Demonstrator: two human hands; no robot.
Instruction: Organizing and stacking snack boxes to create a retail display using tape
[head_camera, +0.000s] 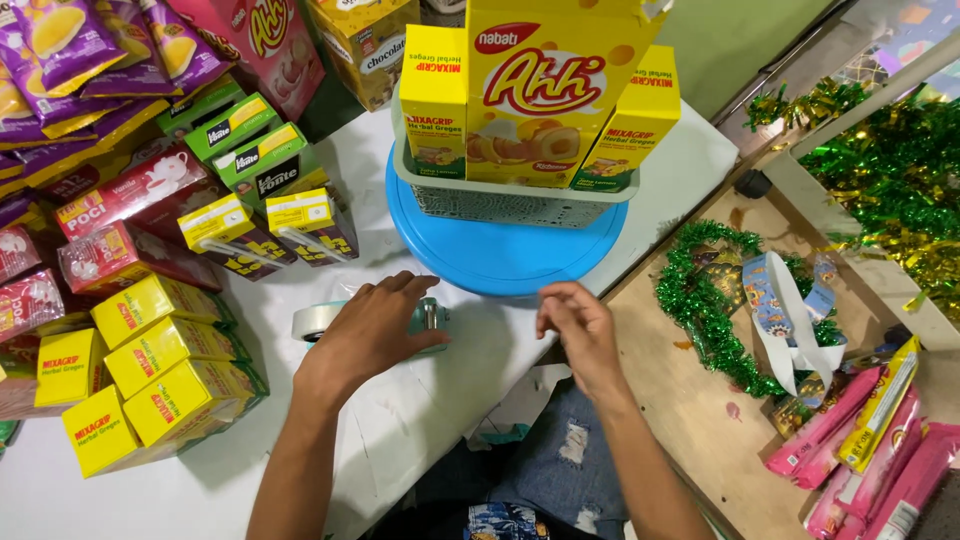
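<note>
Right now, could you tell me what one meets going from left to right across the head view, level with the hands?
Yellow boxes → tape roll → left hand, on a tape dispenser → right hand → green tinsel garland → pink packets.
</note>
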